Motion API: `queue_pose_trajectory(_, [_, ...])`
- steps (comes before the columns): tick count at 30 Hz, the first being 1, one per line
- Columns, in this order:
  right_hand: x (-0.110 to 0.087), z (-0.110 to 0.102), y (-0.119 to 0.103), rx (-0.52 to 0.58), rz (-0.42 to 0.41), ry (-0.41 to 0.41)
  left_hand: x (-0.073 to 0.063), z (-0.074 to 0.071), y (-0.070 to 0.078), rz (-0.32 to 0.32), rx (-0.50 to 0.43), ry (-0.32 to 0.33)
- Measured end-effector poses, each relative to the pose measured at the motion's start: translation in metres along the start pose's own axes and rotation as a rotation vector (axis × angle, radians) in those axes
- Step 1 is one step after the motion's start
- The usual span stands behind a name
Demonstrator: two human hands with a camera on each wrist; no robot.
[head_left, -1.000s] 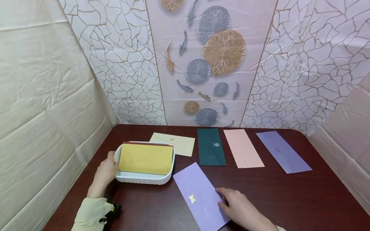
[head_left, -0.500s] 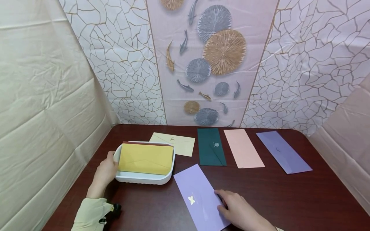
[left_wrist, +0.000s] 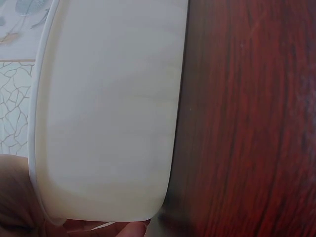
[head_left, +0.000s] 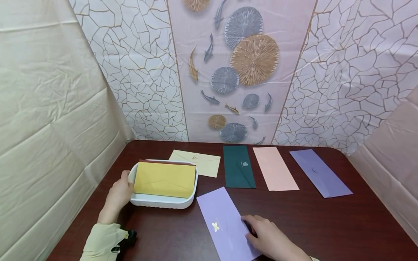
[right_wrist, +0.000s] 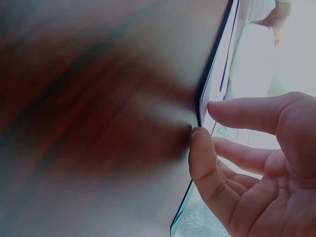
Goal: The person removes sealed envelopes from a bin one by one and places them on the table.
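My left hand [head_left: 117, 195] grips the left end of a white plastic bin [head_left: 160, 203]. Inside the bin a yellow envelope [head_left: 164, 177] leans in front of a reddish-brown one, of which only an edge shows. The bin's smooth outer wall [left_wrist: 113, 108] fills much of the left wrist view. To the right of the bin, a lilac envelope [head_left: 225, 224] with a gold butterfly lies slanted near the front of the table. My right hand [head_left: 269, 235] pinches its right edge; in the right wrist view the thumb and a finger [right_wrist: 202, 153] meet at that edge.
Along the back of the dark wooden table [head_left: 313, 224] lie a cream envelope [head_left: 209, 165] partly behind the bin, a dark green one [head_left: 236, 170], a pink one [head_left: 274, 168] and a purple one [head_left: 318, 172]. Cloth curtains [head_left: 58, 119] enclose the table's back and sides.
The lilac envelope has slid slightly toward the front with my right hand on its edge. My left hand and the bin have stayed in place.
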State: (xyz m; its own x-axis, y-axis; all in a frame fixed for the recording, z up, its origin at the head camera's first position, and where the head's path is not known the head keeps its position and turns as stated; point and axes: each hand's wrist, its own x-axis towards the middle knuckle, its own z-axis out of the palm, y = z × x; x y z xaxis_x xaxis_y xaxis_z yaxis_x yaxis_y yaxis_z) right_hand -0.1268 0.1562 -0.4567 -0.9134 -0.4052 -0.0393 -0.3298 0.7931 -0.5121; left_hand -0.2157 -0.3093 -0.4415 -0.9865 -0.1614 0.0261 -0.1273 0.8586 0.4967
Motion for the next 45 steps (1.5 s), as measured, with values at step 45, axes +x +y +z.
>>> queue_pose_trajectory(45, [0.065, -0.056, -0.027, 0.015, -0.109, 0.196, 0.002, 0.001, -0.001, -0.005, -0.005, -0.008])
